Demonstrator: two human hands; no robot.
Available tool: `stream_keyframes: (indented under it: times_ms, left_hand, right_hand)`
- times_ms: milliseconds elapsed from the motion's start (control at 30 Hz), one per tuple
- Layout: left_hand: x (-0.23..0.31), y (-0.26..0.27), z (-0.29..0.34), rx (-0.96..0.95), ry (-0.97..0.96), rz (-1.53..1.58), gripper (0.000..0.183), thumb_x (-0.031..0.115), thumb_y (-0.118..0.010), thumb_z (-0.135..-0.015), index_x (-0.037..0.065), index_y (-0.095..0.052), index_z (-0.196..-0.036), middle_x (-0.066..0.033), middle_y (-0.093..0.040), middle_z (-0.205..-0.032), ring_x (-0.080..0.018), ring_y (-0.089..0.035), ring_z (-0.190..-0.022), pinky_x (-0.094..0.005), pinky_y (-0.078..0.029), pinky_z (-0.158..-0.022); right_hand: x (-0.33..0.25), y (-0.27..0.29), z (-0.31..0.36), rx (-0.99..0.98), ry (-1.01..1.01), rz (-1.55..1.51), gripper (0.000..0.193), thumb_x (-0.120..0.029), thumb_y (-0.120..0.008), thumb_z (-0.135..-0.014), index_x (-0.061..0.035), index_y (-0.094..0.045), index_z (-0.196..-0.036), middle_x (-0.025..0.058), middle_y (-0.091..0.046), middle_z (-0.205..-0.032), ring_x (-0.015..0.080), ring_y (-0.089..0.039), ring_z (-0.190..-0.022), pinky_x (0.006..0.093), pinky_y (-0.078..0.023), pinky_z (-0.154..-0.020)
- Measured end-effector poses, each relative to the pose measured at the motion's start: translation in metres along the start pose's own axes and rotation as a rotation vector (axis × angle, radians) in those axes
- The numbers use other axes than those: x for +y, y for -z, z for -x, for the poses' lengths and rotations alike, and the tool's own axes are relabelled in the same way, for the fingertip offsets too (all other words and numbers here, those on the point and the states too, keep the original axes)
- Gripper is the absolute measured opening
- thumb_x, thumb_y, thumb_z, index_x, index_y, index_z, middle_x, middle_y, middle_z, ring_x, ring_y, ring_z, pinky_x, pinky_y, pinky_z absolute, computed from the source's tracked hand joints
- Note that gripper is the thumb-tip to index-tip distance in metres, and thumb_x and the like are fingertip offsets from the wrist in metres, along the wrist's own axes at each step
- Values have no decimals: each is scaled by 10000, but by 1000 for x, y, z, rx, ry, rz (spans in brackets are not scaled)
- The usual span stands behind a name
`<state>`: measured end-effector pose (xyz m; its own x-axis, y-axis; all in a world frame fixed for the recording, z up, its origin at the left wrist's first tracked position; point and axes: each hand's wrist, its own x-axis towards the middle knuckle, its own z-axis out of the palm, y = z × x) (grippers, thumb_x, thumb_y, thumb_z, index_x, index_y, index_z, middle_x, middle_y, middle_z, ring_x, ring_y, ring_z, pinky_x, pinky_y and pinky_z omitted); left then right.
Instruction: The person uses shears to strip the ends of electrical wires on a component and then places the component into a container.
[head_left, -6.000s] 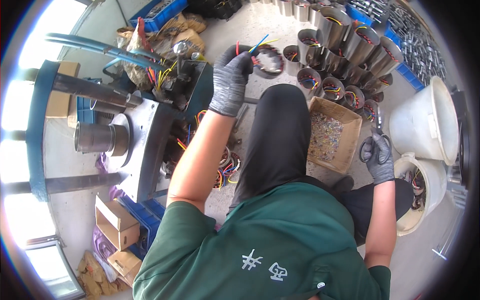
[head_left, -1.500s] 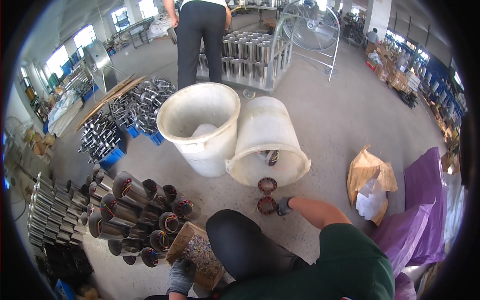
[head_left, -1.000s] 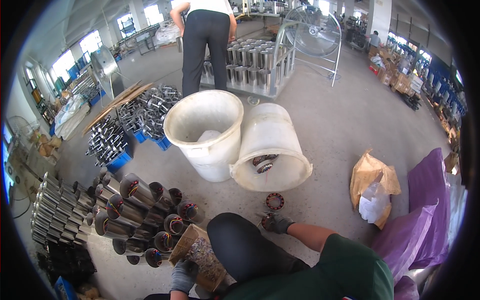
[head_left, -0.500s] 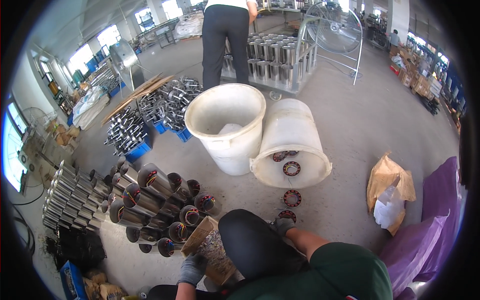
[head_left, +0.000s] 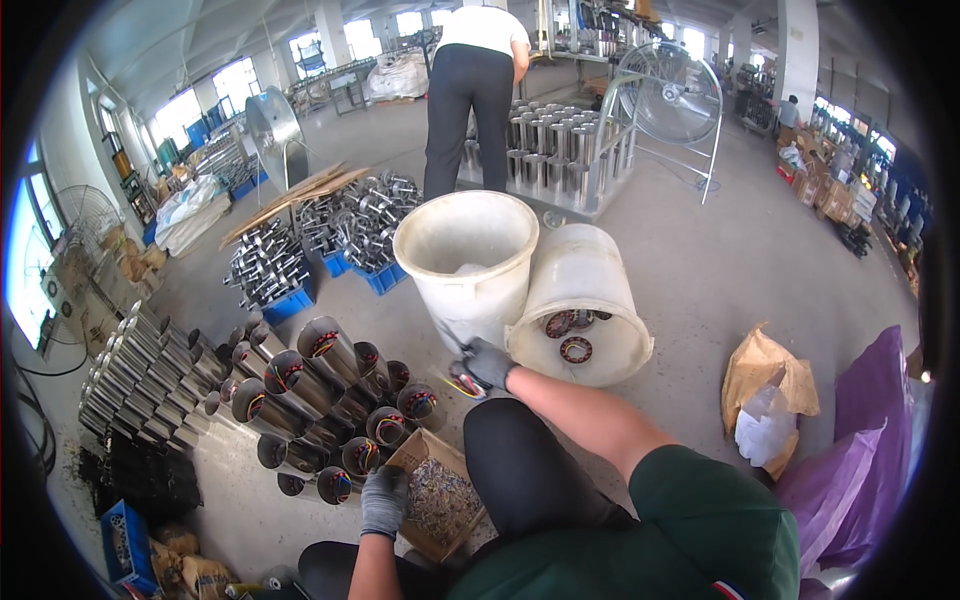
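Note:
My gloved right hand (head_left: 487, 362) is closed on a motor stator (head_left: 466, 382) with coloured wires trailing from it, in front of the upright white tub (head_left: 470, 290). Low on the left, my gloved left hand (head_left: 384, 500) grips the near left wall of an open cardboard box (head_left: 432, 548), which holds many small bits. Beside that box lie stacked metal cylinders (head_left: 330, 345), several with red-ringed stators and wires inside. Another white tub (head_left: 590, 275) lies on its side, its mouth toward me. More stators (head_left: 576, 350) rest inside it.
A person (head_left: 470, 110) stands beyond the tubs, by a cart of upright cylinders (head_left: 565, 150). Blue crates (head_left: 290, 303) piled with metal shafts stand at left. A large fan (head_left: 670, 95) is behind. Brown paper (head_left: 765, 370) and purple sheeting (head_left: 865, 410) lie at right.
My right hand has lifted a stator from the floor and carried it left and forward, past my knee. My left hand has moved slightly up along the box. The view has tilted a little upward.

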<state>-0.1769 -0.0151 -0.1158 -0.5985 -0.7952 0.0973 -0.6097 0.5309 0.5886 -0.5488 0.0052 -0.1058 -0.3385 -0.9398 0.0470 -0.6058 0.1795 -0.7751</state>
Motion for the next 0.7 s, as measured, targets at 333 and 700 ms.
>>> stream_keyframes:
  times_ms: [333,700]
  left_hand:
    - [-16,-13,-20,187,311,1115,411,18,-613,-904,15,-505,-1301,-70,-628,-1159,-181,-599,-1005,-311,-483,-906]
    - [-35,-34,-22,-74,277,486,648,-24,-673,-814,44,-422,-1408,-82,-630,-1197,-182,-603,-1059,-290,-479,-951]
  right_hand:
    - [-175,-64,72,-153,8,-865,222,-85,-708,-854,-43,-549,-1002,47,-630,-811,150,-628,-845,310,-503,-770]
    - [-123,-152,97,-125,-47,-1147,322,-65,-696,-856,-18,-578,-1152,38,-640,-983,107,-570,-896,282,-495,-819]
